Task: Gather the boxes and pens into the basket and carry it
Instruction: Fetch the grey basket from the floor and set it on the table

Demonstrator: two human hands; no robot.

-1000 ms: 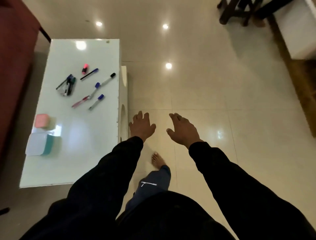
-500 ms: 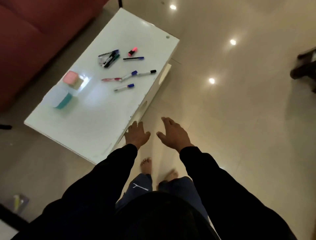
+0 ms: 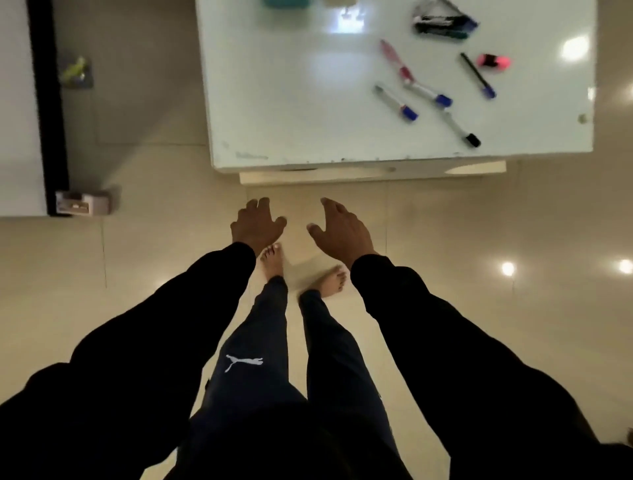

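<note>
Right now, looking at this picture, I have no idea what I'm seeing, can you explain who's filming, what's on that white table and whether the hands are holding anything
There is no machine here. A person wears a wide-angle camera on the head, so you look down along their own body: black sleeves, dark trousers, bare feet on a shiny tiled floor.

The left hand and the right hand are stretched out in front, fingers spread, over the floor just short of the white table. Both are empty.

On the table lie several pens: two blue-capped markers, a black-capped marker, a pink pen, a thin dark pen, a pink highlighter and a bundle of pens. At the top edge a teal box is cut off by the frame. No basket is in view.
</note>
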